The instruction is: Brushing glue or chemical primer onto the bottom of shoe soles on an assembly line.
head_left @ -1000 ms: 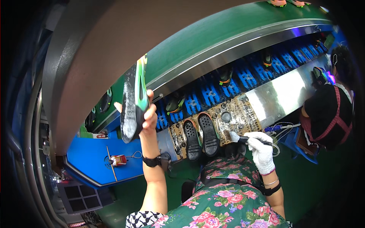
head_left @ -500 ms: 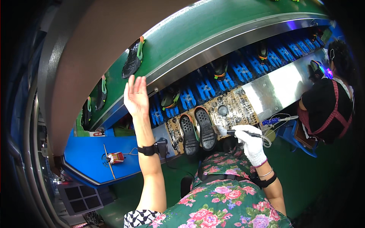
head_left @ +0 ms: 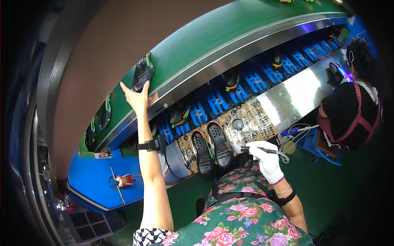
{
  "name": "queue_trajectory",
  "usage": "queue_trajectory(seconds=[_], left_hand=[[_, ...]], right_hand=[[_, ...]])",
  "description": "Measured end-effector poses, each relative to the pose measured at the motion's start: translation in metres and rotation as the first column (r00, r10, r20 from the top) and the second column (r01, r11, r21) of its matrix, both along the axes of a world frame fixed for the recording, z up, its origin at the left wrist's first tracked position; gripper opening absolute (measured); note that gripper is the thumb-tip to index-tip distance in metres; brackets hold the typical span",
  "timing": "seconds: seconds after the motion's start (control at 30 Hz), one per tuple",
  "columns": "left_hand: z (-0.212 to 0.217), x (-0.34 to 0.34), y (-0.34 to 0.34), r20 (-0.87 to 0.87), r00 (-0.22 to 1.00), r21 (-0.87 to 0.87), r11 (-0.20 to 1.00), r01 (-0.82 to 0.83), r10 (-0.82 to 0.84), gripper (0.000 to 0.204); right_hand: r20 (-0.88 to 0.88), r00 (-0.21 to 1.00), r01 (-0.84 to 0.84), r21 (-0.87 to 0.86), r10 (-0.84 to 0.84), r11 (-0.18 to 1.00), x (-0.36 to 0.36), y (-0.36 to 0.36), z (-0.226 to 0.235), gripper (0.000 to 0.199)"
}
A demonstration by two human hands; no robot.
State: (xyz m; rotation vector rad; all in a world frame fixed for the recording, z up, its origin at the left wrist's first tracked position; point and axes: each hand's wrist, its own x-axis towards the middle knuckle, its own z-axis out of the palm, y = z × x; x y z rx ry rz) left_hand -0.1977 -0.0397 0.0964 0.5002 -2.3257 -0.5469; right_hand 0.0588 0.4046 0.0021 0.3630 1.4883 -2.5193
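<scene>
My bare left hand (head_left: 137, 97) reaches over the green conveyor belt, thumb and fingers spread around the near end of a black shoe (head_left: 143, 74) with green edging. Whether the fingers touch it I cannot tell. In my white-gloved right hand (head_left: 266, 160) is a flat brush (head_left: 245, 149) with a dark handle, its pale bristles pointing left at the edge of a black shoe (head_left: 223, 149) with rows of holes. A second such shoe (head_left: 203, 155) lies just left of that one, both on a taped cardboard-covered ledge before me.
Along the conveyor belt (head_left: 193, 45) runs a metal rim, with blue racks (head_left: 215, 100) holding shoes below it. A small round dark pad (head_left: 238, 124) sits on the ledge. A co-worker (head_left: 353, 106) is at the right. A blue table (head_left: 90, 176) stands at the left.
My left hand has turned over and its fingers have spread around the shoe on the belt. That shoe has shifted slightly down. The right hand and brush moved a little left.
</scene>
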Motion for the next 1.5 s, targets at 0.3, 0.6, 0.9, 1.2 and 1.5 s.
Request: queue_trajectory(seconds=[0.3,0.6,0.9,1.2,1.5], left_hand=[[-0.019,0.032,0.144,-0.150,0.881,-0.048,0.894,0.446,-0.448,0.086],[-0.030,-0.079,0.387,0.019,0.599,-0.082,0.596,0.799,-0.801,0.071],[-0.023,-0.248,0.595,0.113,0.392,0.482,0.395,0.782,-0.913,0.110],[-0.037,-0.381,0.637,0.285,0.496,0.533,0.566,0.629,-0.820,0.097],[-0.032,-0.354,0.511,0.007,0.430,0.649,0.331,0.685,-0.903,0.024]], right_hand=[[0.051,0.996,0.074,-0.024,-0.073,0.997,-0.006,0.019,-0.015,0.019],[0.000,0.997,0.079,0.012,-0.079,0.997,-0.031,0.083,0.003,0.019],[0.090,0.990,0.103,0.105,-0.113,0.989,-0.044,0.182,0.021,0.015],[0.221,0.963,0.137,0.100,-0.156,0.986,-0.046,0.218,0.024,0.017],[0.139,0.949,0.290,-0.026,-0.284,0.957,-0.061,0.233,0.023,0.017]])
